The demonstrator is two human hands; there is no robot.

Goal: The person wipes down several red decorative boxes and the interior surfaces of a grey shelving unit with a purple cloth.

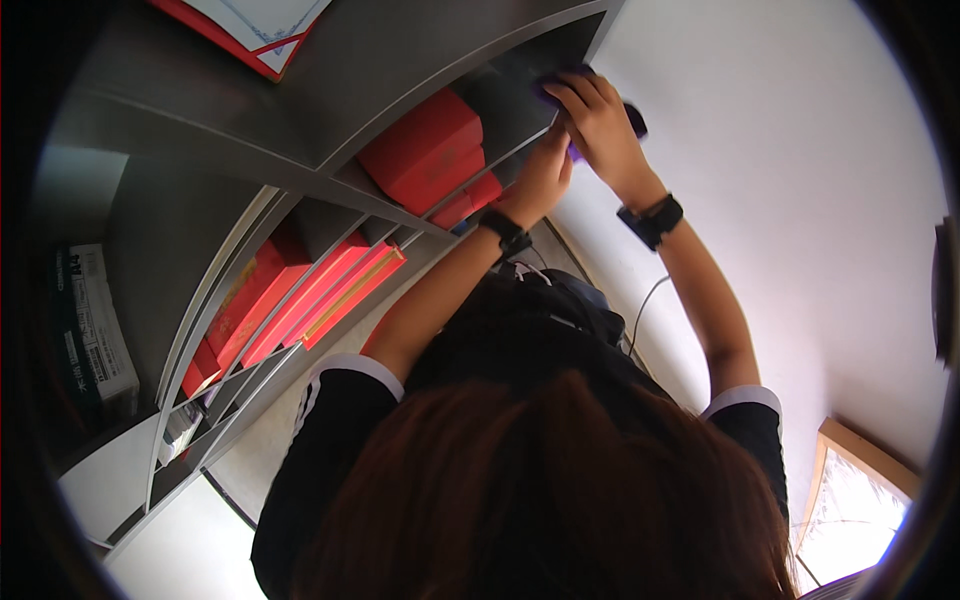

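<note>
A dark purple and black object (576, 152) is in my hands at the right end of the shelf, beside the white wall. Its kind is unclear, since my fingers cover most of it. My right hand (605, 125) is curled over its top, with purple showing past the fingertips and a black part sticking out behind the hand. Just below, my left hand (545, 172) has its fingers closed against the same object, touching my right hand. What the left fingers grip is partly hidden. Black bands are on both wrists.
The grey shelf unit (325, 172) fills the left. Red boxes (425, 150) stand near my left hand, with red folders (325, 290) lower down. A red-edged certificate folder (265, 30) lies above. A thin cable (645, 305) hangs along the white wall (780, 190).
</note>
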